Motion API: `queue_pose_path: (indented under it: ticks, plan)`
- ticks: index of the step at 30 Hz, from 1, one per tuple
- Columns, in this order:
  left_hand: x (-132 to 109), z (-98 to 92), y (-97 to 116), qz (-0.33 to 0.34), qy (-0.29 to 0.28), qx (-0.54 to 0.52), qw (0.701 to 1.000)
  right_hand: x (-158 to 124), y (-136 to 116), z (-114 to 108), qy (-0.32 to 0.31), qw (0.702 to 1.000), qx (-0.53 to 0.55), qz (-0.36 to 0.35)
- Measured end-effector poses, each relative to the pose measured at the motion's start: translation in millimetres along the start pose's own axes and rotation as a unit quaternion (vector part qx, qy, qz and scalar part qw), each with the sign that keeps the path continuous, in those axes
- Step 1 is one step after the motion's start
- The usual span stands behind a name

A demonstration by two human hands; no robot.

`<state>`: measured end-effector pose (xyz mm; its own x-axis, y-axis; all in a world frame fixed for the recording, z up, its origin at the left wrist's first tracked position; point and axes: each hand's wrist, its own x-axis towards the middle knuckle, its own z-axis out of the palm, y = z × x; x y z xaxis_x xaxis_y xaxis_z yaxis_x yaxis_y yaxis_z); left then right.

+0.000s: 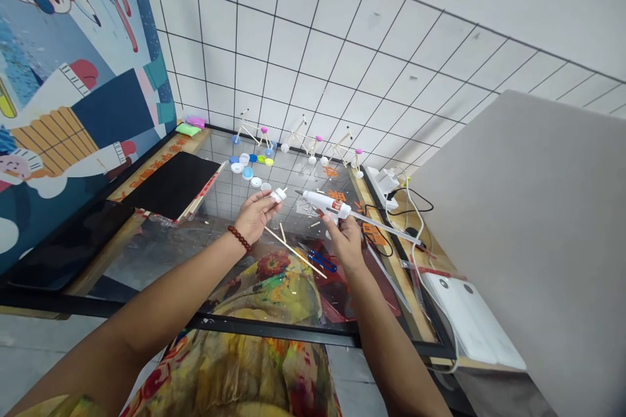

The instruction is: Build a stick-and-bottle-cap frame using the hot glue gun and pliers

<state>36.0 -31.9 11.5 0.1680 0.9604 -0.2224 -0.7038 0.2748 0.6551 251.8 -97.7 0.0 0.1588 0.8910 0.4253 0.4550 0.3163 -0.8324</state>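
My left hand (257, 212), a beaded bracelet at its wrist, pinches white bottle caps (278, 195) with a short stick end poking out. In my right hand (343, 234) is a white hot glue gun (323, 202), its nozzle pointing left at the caps, a small gap between. A long clear glue stick (381, 227) sticks out of the gun's back. Below the hands lie a thin wooden stick (298, 253) and a blue utility knife (321, 260) on the glass tabletop. Loose bottle caps (248, 173) in several colours lie beyond my left hand.
Small wooden stick frames with caps (254, 135) stand along the back by the tiled wall. At left lies a black sheet (173, 184). A power strip (384, 186) with tangled cables and a white box-like device (474, 319) are at right, beside a grey panel (542, 228).
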Motion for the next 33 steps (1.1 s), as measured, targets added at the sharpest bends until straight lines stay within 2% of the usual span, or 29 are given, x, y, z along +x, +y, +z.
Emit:
queue_pose_path:
  ticks: [5,12,20,26,33]
  plan:
    - [1.0,-0.8,-2.4,0.007,-0.016,-0.016,1.000,-8.2,-11.3,8.1,-0.021,0.999,0.029,-0.028]
    - [0.8,-1.6,-4.6,0.009,-0.021,0.003,1.000,-11.5,-20.1,12.6,-0.040,0.996,-0.054,-0.060]
    - [-0.5,0.5,-5.7,0.029,-0.011,-0.012,0.999,-12.4,-14.6,14.0,-0.030,0.994,-0.073,-0.078]
    - [0.4,-1.0,-6.4,0.047,-0.027,-0.017,0.998,-12.2,-12.9,14.3,-0.009,0.993,-0.080,-0.083]
    - [1.9,-1.5,-6.8,0.050,-0.030,-0.016,0.998,-12.3,-10.6,14.4,-0.019,0.992,-0.083,-0.091]
